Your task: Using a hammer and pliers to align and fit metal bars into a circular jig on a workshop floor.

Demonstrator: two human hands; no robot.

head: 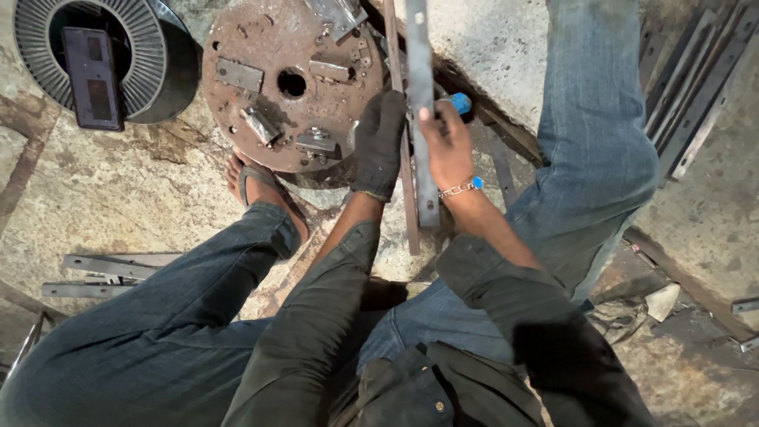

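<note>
- Hands of a squatting person are working over a stained concrete floor (pixel 118 198), seen from the head camera.
- The left hand (pixel 379 142), in a dark glove, is pressing against a thin rusty metal strip (pixel 408 207); the fingers are curling around it, so its grip is closing on that strip.
- The right hand (pixel 447 146), bare and wearing a chain bracelet with a blue bead (pixel 462 188), is holding a grey flat steel bar (pixel 421 103); its grip is wrapping around the bar, thumb on top.
- The steel bar is standing nearly upright in the picture, just right of the rusty strip, between the two hands, its lower end hanging above the floor near the knees.
- A small blue object (pixel 459 103) is showing just behind the right hand's fingers; what it is cannot be told.
- A round rusty metal plate (pixel 261 47) with small blocks on it is lying just left of the left hand.
- A wire spool (pixel 150 47) is sitting at the upper left.
- More flat bars (pixel 696 87) are lying at the upper right.
</note>
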